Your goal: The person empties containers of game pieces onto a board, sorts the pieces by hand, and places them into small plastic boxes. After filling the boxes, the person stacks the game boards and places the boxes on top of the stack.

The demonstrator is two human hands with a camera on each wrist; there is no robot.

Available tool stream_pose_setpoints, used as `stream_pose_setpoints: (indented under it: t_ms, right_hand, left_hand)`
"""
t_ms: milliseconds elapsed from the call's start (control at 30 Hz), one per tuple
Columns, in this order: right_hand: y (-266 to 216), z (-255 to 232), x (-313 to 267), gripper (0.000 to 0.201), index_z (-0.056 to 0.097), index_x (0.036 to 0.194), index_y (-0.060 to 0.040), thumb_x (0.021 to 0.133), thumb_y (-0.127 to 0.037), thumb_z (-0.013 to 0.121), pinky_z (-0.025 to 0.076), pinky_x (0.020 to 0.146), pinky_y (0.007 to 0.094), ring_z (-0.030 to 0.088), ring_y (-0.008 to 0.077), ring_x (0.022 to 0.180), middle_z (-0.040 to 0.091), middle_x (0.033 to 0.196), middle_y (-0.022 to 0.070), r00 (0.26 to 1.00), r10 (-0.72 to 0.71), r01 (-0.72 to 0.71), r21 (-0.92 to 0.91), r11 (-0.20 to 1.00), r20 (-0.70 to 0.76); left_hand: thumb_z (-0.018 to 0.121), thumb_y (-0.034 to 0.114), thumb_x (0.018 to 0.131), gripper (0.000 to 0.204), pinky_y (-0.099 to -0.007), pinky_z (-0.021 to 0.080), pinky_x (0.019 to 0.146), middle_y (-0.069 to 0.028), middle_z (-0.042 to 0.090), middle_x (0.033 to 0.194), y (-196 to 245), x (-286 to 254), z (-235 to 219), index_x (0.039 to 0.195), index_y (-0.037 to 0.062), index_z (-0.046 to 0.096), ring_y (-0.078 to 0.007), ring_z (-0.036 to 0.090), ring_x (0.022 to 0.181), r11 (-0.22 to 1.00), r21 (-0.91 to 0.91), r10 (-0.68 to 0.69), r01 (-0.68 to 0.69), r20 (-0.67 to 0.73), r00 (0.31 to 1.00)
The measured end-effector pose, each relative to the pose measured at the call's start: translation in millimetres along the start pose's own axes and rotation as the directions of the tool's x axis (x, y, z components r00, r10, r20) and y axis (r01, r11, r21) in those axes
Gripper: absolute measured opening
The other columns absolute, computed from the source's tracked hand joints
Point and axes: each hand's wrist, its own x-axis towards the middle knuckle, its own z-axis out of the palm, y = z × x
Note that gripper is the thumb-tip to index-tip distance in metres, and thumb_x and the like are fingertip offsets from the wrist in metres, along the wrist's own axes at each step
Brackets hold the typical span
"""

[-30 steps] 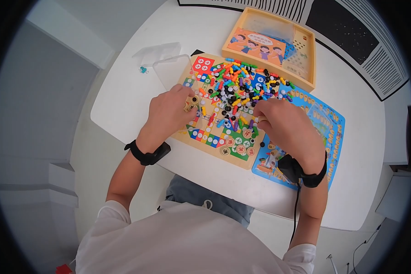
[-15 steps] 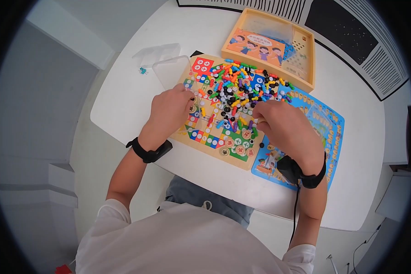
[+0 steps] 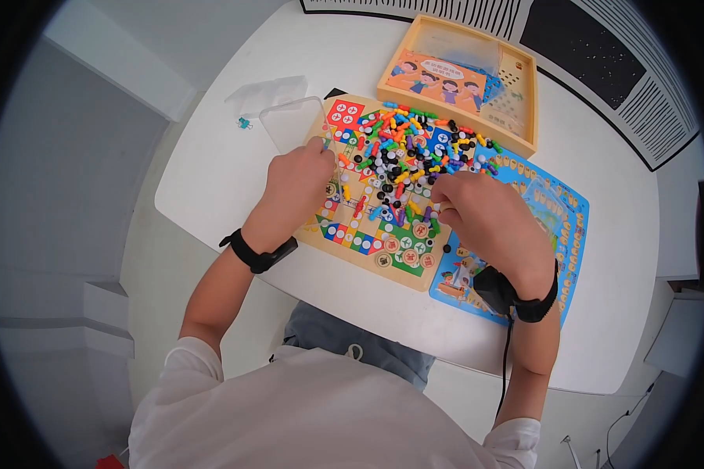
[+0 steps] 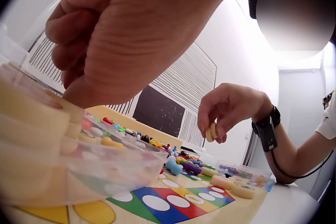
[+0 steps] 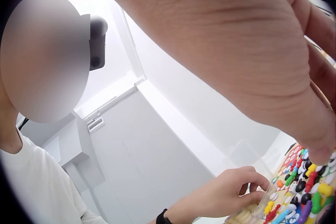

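My left hand (image 3: 297, 187) is over a clear plastic box (image 3: 291, 104) at the board's left side; in the left wrist view its fingers are curled above the box (image 4: 121, 174), which has pale wooden discs (image 4: 31, 124) inside. Whether the fingertips grip anything is hidden. Between thumb and fingers, my right hand (image 3: 497, 227) pinches small round wooden discs (image 4: 211, 132), raised over the board's right part. Below it, several engraved discs (image 3: 411, 256) lie on the green corner of the game board (image 3: 309, 230). Colourful pegs and black and white pieces (image 3: 403, 148) are heaped across the board.
A wooden tray (image 3: 531, 117) with an orange booklet (image 3: 438, 78) stands behind the board. A blue board (image 3: 575, 234) lies at the right with a clear container on it. Another clear container (image 3: 270, 95) and a teal clip (image 3: 244, 123) are at the left.
My left hand has shifted slightly up and right over the plastic box, covering discs that showed earlier. My right hand has barely moved.
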Motion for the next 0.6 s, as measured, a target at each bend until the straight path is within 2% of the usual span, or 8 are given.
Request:
stream_pose_setpoints:
  t_ms: [267,433,600]
  right_hand:
    - [-1,-1,0,0.012,0.073,0.104,-0.0029,0.093,-0.008,0.070,0.057,0.081,0.0456,0.072,0.0367,0.094,0.075,0.102,0.0154,1.000,-0.001,0.001,0.003,1.000,-0.002]
    - [0,0,0,0.012,0.073,0.104,-0.0028,0.093,-0.008,0.069,0.057,0.080,0.0455,0.072,0.0365,0.094,0.075,0.101,0.0154,1.000,-0.013,0.013,0.003,1.000,-0.006]
    - [2,2,1,0.012,0.072,0.104,-0.0028,0.093,-0.007,0.069,0.057,0.080,0.0453,0.072,0.0363,0.093,0.075,0.101,0.0152,1.000,-0.011,0.011,-0.003,1.000,0.004]
  left_hand:
    - [0.069,0.018,0.099,0.011,-0.0413,0.058,0.071,-0.0046,0.064,0.104,-1,-7,-7,0.107,0.0121,0.074,-0.0251,0.072,0.091,0.999,0.047,0.022,-0.022,0.017,1.000]
    - [0.064,0.022,0.103,0.016,-0.0435,0.057,0.073,-0.0060,0.066,0.103,-11,-5,-9,0.105,0.0104,0.075,-0.0301,0.071,0.087,0.991,-0.135,-0.020,0.022,0.016,1.000]
    - [0.065,0.023,0.103,0.017,-0.0440,0.057,0.073,-0.0062,0.067,0.100,-12,-3,-9,0.102,0.0103,0.076,-0.0309,0.071,0.085,0.989,-0.145,-0.043,0.042,-0.004,0.999]
